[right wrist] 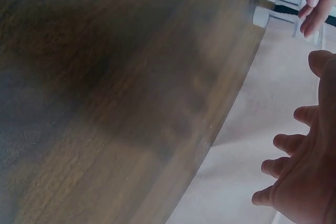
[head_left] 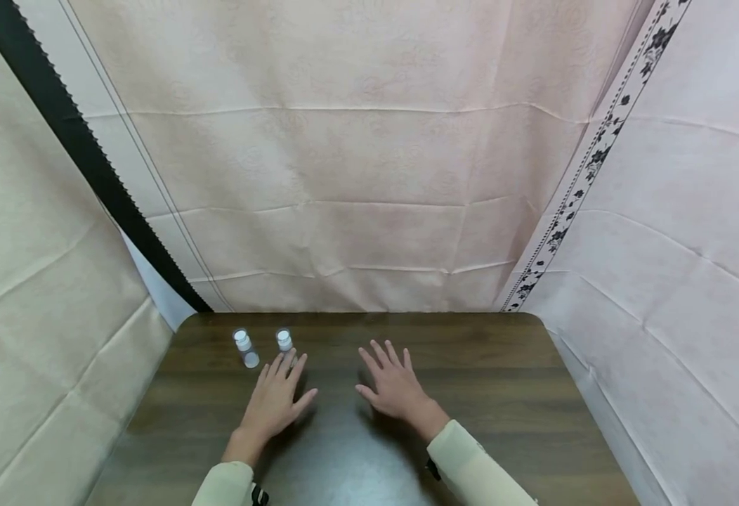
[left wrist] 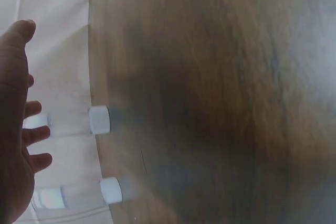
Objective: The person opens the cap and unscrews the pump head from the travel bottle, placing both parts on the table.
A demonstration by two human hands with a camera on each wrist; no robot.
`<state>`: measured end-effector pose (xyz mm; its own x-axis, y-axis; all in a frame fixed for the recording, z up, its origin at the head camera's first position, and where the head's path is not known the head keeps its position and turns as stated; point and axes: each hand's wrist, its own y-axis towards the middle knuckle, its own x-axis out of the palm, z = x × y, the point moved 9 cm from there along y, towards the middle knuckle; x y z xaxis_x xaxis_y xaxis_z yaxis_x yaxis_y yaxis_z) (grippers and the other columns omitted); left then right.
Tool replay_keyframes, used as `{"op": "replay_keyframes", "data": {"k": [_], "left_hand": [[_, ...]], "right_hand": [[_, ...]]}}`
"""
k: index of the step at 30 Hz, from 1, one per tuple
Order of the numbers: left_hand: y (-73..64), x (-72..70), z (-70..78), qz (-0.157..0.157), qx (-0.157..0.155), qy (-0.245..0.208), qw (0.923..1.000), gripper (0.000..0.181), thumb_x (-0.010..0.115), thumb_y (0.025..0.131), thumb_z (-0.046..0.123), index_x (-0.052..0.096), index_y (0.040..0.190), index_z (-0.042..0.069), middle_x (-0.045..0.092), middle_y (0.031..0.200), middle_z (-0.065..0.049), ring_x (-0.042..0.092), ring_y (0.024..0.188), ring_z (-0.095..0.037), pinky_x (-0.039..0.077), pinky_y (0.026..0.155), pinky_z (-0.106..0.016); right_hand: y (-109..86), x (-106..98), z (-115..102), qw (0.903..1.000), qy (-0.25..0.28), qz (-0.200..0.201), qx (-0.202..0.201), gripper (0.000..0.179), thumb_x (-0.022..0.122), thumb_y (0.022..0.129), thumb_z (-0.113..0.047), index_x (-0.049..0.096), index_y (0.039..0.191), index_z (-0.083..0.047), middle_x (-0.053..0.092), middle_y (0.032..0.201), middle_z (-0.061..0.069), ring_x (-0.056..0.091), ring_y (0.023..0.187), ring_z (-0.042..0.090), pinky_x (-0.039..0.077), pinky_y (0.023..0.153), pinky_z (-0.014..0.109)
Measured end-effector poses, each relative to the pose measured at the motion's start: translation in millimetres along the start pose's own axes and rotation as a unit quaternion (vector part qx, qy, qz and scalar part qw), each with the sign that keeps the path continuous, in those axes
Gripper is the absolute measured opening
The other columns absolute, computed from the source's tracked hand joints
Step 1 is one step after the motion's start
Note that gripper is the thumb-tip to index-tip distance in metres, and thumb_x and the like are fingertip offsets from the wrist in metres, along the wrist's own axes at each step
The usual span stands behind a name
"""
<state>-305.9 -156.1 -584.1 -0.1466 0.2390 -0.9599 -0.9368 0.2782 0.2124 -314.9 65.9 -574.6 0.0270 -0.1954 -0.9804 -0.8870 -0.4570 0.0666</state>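
Observation:
Two small clear bottles stand near the far left of the table, each white at the top and at the bottom. The left bottle (head_left: 246, 348) is fully seen in the head view, while fingertips partly hide the right bottle (head_left: 284, 341). My left hand (head_left: 272, 404) is spread palm down, its fingertips overlapping the right bottle in the head view. In the left wrist view both bottles, the nearer one white-based (left wrist: 111, 190), show beyond the fingers. My right hand (head_left: 396, 388) hovers over the table's middle with fingers spread and nothing held.
The dark wooden table (head_left: 471, 372) has rounded far corners. Pale cloth (head_left: 357, 154) hangs behind it and along both sides, with a black strip (head_left: 91, 154) on the left and a floral border (head_left: 587, 169) on the right.

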Motion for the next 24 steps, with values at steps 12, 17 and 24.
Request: {"op": "replay_keyframes", "data": {"k": [12, 17, 24], "left_hand": [[-4.0, -13.4, -29.4, 0.049, -0.023, -0.037, 0.9979, 0.070, 0.067, 0.097, 0.049, 0.053, 0.146, 0.001, 0.050, 0.151, -0.027, 0.050, 0.137, -0.045, 0.043, 0.109, -0.064], [-0.6, -9.7, -44.5, 0.037, -0.065, -0.056, 0.9957, 0.074, 0.066, 0.098, 0.049, 0.047, 0.149, -0.002, 0.048, 0.152, -0.028, 0.048, 0.138, -0.047, 0.041, 0.111, -0.065], [12.2, -0.5, -61.8, 0.016, -0.112, -0.116, 0.9868, 0.081, 0.064, 0.099, 0.047, 0.035, 0.153, -0.007, 0.042, 0.155, -0.032, 0.044, 0.141, -0.049, 0.039, 0.114, -0.064]], "right_hand": [[-2.0, 8.4, -20.1, 0.9993, -0.011, -0.024, -0.026, 0.074, 0.047, 0.104, -0.060, 0.024, 0.165, -0.027, 0.022, 0.172, 0.008, 0.022, 0.157, 0.038, 0.023, 0.120, 0.071], [-0.9, 10.2, -25.4, 0.9992, -0.010, -0.023, -0.031, 0.073, 0.046, 0.105, -0.060, 0.024, 0.165, -0.026, 0.023, 0.172, 0.009, 0.023, 0.157, 0.038, 0.024, 0.120, 0.070], [5.6, 10.3, -30.9, 0.9991, -0.010, -0.024, -0.034, 0.074, 0.047, 0.104, -0.060, 0.023, 0.166, -0.027, 0.021, 0.172, 0.007, 0.024, 0.157, 0.036, 0.025, 0.120, 0.069]]}}
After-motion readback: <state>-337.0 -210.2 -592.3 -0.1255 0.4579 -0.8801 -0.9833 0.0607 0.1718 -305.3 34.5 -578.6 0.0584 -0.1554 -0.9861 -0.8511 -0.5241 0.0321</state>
